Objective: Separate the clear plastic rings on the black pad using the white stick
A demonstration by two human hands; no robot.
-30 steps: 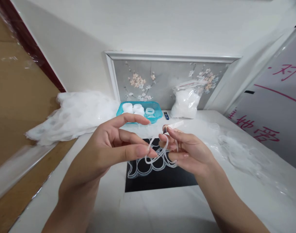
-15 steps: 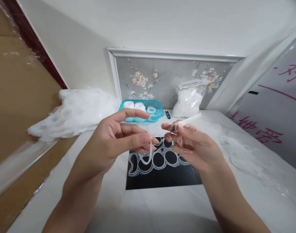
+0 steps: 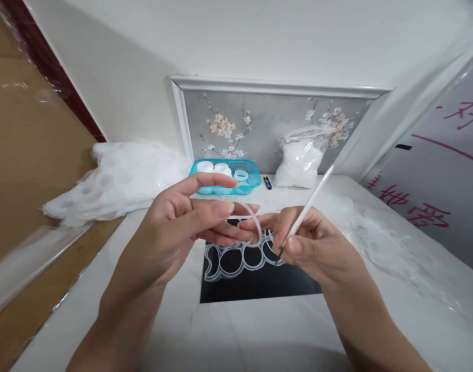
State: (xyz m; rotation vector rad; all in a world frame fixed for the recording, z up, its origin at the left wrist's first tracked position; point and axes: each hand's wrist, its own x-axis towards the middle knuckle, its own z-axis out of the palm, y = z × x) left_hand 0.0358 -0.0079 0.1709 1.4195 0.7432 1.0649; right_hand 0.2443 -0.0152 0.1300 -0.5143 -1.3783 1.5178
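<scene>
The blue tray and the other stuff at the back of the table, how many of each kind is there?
Blue tray: 1
White rolls in the tray: 2
Clear ring in the tray: 1
Clear bag of white stuff: 1
Small blue tool: 1
Total: 6

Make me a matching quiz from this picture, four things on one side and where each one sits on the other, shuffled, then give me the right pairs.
Things:
1. thin white stick
2. translucent ring
3. teal basket
4. clear bag of white pieces

Places:
A. at the back of the table, left of the small blue tool
B. pinched in the right hand
C. leaning on the flowered panel, right of the small blue tool
D. at the fingertips of the left hand

Pairs: 1-B, 2-D, 3-A, 4-C
</scene>
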